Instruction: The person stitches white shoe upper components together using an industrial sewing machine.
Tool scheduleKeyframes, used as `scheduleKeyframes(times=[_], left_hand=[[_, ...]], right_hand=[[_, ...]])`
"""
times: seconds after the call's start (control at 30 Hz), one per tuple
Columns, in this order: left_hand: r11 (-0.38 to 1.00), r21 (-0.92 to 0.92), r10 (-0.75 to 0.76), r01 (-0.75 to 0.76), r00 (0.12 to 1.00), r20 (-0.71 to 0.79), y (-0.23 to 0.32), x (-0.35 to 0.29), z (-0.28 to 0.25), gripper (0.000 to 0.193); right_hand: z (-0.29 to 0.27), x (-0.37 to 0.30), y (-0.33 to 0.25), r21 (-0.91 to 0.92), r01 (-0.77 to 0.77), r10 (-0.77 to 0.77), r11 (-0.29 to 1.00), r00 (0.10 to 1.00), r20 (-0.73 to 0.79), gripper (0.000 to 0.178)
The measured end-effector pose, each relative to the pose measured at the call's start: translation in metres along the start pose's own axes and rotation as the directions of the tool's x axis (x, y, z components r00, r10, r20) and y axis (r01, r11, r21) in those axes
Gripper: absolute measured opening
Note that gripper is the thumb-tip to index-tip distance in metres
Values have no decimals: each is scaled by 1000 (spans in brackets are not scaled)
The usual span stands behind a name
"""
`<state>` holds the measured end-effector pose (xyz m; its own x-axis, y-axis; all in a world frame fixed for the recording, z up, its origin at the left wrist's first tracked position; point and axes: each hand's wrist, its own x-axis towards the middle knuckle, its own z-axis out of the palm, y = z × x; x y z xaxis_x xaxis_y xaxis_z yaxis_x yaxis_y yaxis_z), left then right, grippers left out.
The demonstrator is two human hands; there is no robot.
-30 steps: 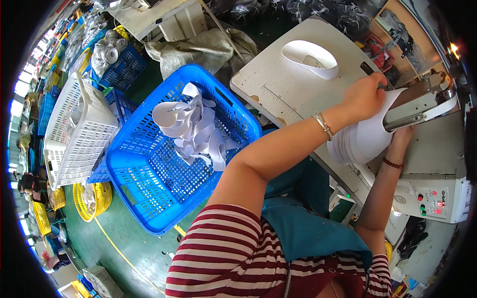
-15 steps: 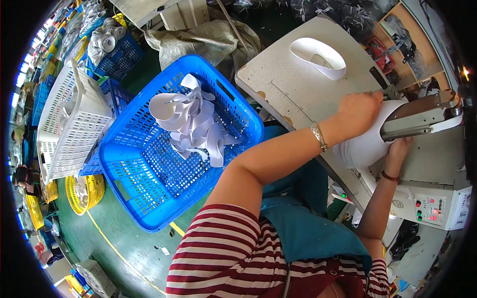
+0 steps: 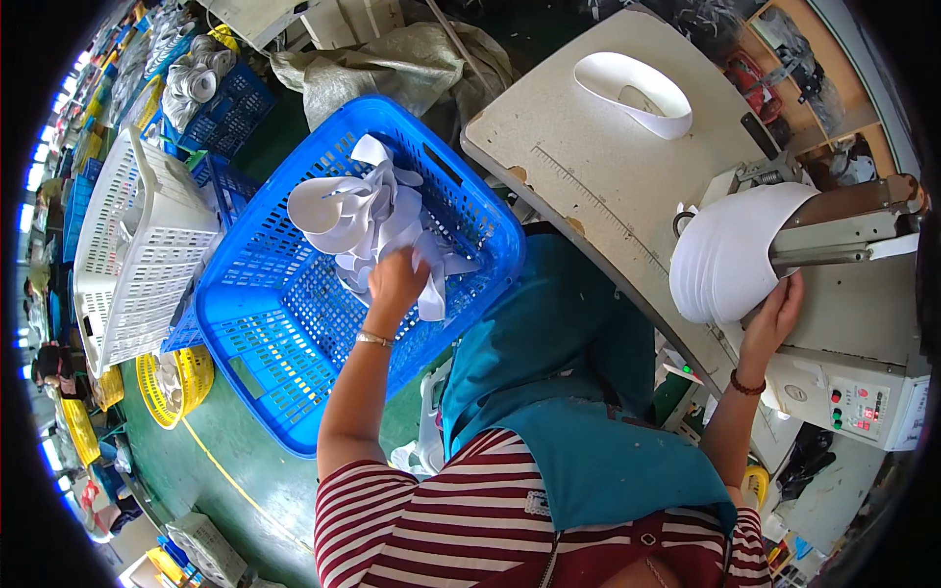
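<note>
My left hand (image 3: 397, 281) is down in a blue basket (image 3: 257, 323), its fingers bent and closed on a white band (image 3: 429, 294) at the near side of a tangled pile of white bands (image 3: 368, 211). Its fingertips are partly hidden. At the right, several more white bands (image 3: 730, 255) hang nested around the metal arm (image 3: 843, 240) of a machine. My right hand (image 3: 774, 318) rests at their lower edge, fingers stretched upward and touching the bands, with the thumb side partly hidden.
One white band loop (image 3: 635, 93) lies on the machine's worktable (image 3: 549, 113), which has a ruler scale. A control box (image 3: 843, 400) with buttons sits below the arm. A white crate (image 3: 147, 245) and a yellow basket (image 3: 196, 382) stand at the left.
My left hand has left the bands on the machine arm and moved left into the blue basket. My right hand stays under the bands, its fingers now showing more.
</note>
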<state>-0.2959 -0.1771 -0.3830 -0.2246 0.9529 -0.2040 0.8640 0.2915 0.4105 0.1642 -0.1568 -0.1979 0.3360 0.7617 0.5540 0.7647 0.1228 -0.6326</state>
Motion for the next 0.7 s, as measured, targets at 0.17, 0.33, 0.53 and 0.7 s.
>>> scheduleKeyframes(times=[0.17,0.33,0.53,0.7], left_hand=[[981,88,-176,172,984,37,-64,8,84,38],[961,-92,-259,262,965,46,-45,30,96,35],[871,-480,-160,107,985,-70,-28,30,80,22],[287,-954,-55,-82,993,-102,63,-3,-60,15]], right_hand=[[-8,-21,-22,176,-227,218,958,974,64,31],[-25,-34,-29,190,53,-69,980,994,79,33],[-43,-60,-41,250,155,-192,956,973,131,23],[-32,-71,-75,323,228,-334,918,885,326,15]])
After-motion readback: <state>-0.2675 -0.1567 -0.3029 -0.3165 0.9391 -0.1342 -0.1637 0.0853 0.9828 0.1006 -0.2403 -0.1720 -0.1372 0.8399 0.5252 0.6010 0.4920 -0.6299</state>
